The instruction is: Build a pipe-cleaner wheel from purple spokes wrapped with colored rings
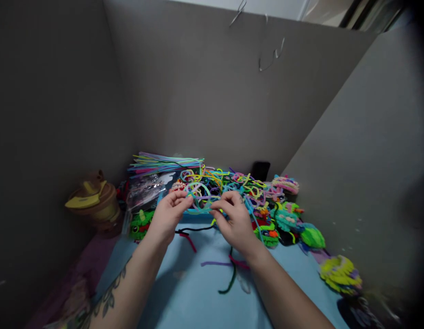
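Both hands are raised over a blue tray (pixel 201 218) heaped with bent pipe cleaners. Between them hangs a rounded, open shape of looped pipe cleaners (pixel 199 186) in pale mint and lavender. My left hand (pixel 169 214) pinches its left side between thumb and fingers. At the lower right of the shape, the thumb and fingertips of my right hand (pixel 234 220) are closed on the pale strand. The heap behind has similar colours, so the shape's exact outline is hard to make out.
Straight pipe cleaners (pixel 167 163) lie in a bundle at the back left, above clear plastic packaging (pixel 146 189). Fuzzy figures (pixel 287 219) line the right side. A terracotta pot (pixel 100 208) stands at left. Loose pieces (pixel 229 278) lie on the blue tabletop (pixel 191 306); grey panels surround it.
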`<state>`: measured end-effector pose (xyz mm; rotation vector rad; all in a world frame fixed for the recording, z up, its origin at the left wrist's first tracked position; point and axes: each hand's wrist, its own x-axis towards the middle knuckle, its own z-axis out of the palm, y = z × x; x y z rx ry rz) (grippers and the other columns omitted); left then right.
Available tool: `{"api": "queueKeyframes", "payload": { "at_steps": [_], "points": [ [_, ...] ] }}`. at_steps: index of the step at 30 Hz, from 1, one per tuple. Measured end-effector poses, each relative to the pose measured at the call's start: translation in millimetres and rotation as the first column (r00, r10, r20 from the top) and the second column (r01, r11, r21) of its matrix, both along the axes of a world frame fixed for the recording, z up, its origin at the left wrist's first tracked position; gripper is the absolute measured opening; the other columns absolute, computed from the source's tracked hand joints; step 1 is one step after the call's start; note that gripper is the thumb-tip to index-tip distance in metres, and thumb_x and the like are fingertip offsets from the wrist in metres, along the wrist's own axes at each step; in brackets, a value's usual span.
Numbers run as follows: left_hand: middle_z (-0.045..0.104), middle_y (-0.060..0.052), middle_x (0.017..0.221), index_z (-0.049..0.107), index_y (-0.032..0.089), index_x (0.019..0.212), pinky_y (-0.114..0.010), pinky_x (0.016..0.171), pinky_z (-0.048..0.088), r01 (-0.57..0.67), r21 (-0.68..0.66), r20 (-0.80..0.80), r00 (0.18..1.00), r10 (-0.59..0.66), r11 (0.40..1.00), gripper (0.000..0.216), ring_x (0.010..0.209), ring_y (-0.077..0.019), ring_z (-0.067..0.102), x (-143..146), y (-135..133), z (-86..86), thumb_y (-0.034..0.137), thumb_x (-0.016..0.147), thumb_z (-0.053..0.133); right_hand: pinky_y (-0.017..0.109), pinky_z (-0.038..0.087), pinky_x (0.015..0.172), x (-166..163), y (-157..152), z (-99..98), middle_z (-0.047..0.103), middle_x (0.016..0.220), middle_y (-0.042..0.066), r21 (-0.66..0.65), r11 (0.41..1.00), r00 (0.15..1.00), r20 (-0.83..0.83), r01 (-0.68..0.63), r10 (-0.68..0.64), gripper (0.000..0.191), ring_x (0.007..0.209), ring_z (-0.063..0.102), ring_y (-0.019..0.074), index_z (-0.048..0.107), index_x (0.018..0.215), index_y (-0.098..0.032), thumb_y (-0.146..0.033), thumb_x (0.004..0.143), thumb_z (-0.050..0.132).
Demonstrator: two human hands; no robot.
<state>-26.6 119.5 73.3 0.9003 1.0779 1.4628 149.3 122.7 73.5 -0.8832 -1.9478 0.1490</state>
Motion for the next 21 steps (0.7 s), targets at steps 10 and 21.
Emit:
{"api": "queueKeyframes", "payload": {
  "at_steps": [10,21],
  "points": [
    [0.058,0.003,0.066,0.059,0.014,0.081,-0.020,0.056,0.038,-0.187,0.192,-0.293,0.926,0.238,0.964,0.028,0.057,-0.0089,0.051,-5,9,-16.7,0.033,0.066,0.072,0.035,0.041,0.077,-6,-29,10.3,0.048,0.091,0.005,0.080,0.986,0.986,0.092,-0.145,0.138,0.012,0.089,0.047,0.0192,0.062,0.079,-0.021,-0.010,0.078,0.057],
    [0.060,0.003,0.061,0.058,0.015,0.078,-0.020,0.058,0.039,-0.108,0.107,-0.195,0.973,0.127,0.988,0.031,0.059,-0.0103,0.055,-6,10,-14.3,0.035,0.061,0.075,0.042,0.036,0.090,1,-29,25.7,0.049,0.102,0.007,-0.196,0.980,0.999,-0.039,-0.042,0.035,0.006,0.103,0.047,0.0239,0.063,0.074,-0.021,-0.019,0.078,0.059]
  ]
}}
